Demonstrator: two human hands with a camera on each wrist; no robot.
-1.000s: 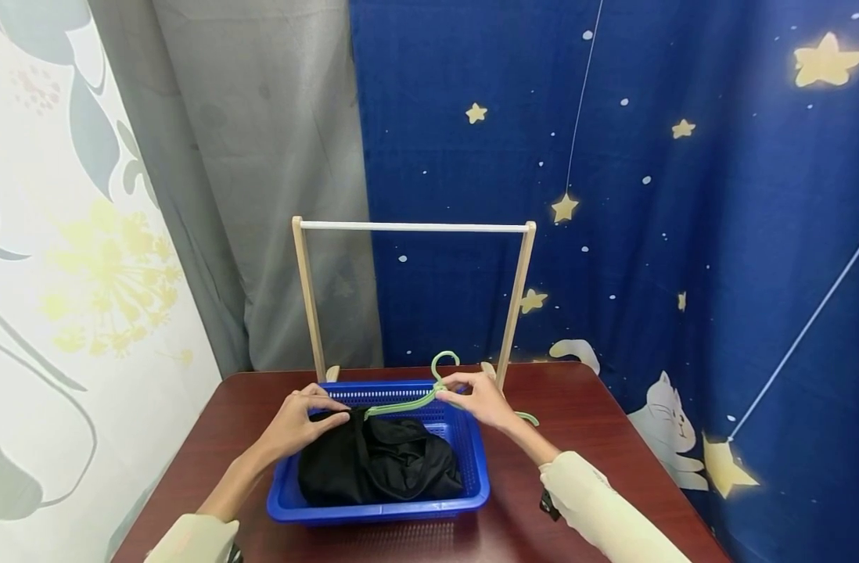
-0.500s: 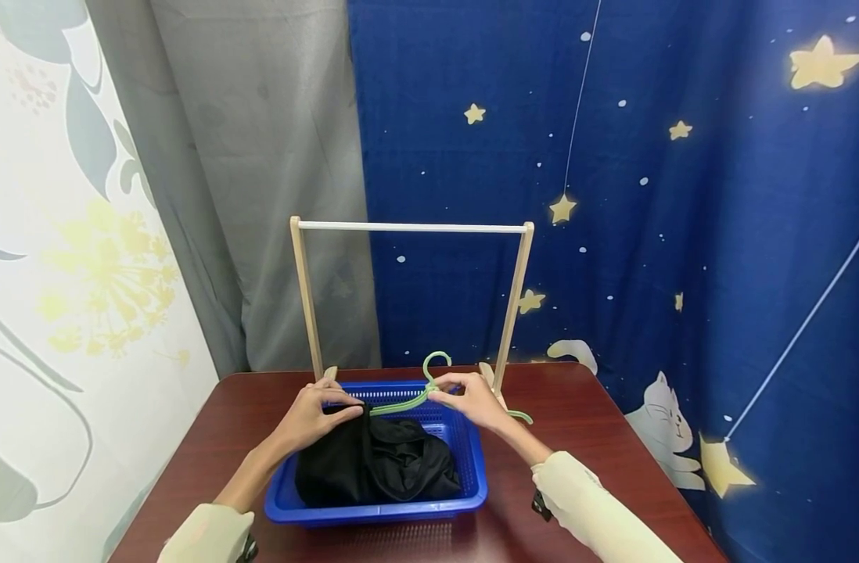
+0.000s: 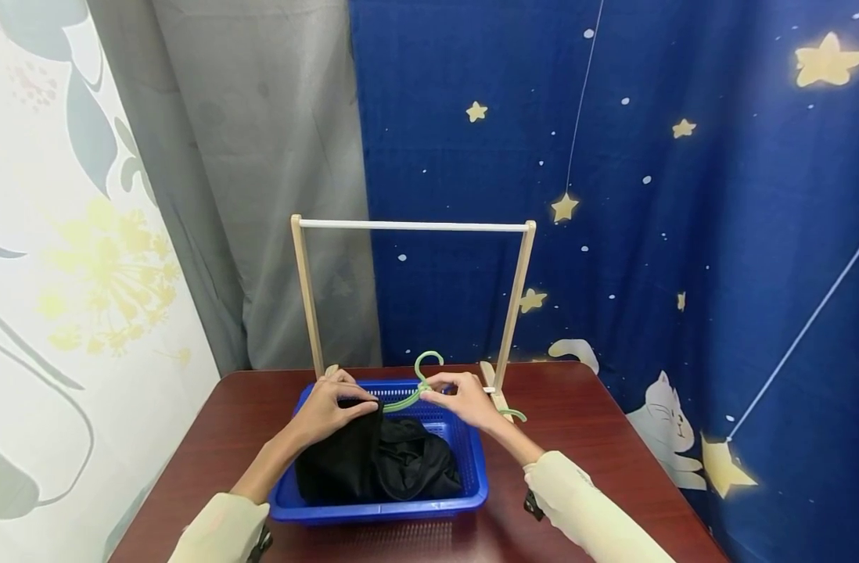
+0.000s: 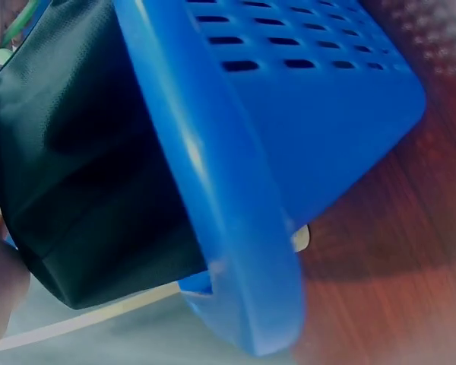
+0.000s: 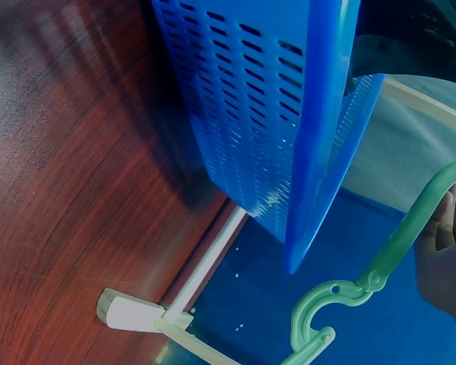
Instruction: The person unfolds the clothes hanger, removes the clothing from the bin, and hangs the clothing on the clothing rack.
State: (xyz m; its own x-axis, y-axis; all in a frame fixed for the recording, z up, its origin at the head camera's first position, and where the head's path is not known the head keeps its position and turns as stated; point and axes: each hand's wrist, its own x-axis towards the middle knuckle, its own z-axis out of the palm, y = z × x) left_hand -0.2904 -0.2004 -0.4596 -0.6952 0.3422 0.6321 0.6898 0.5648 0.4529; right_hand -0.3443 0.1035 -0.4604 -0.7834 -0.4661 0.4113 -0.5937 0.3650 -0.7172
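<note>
In the head view my left hand pinches the upper edge of a black garment between thumb and fingers. The garment lies bunched in a blue basket, its pinched edge drawn up over one arm of a green clothes hanger. My right hand pinches the hanger just below its hook, which points up. The hanger's other arm sticks out bare past the right wrist. Dark cloth stretches over the basket rim in the left wrist view. The right wrist view shows the hanger's jointed, notched arm beside the fingers.
Behind the basket stands a small wooden rack with a white crossbar; its right foot is close to the right hand. All of this rests on a dark red wooden table. Curtains hang right behind the table.
The left hand has slid the garment's edge rightward along the hanger, so less of that arm shows. The right hand and hanger have shifted slightly left.
</note>
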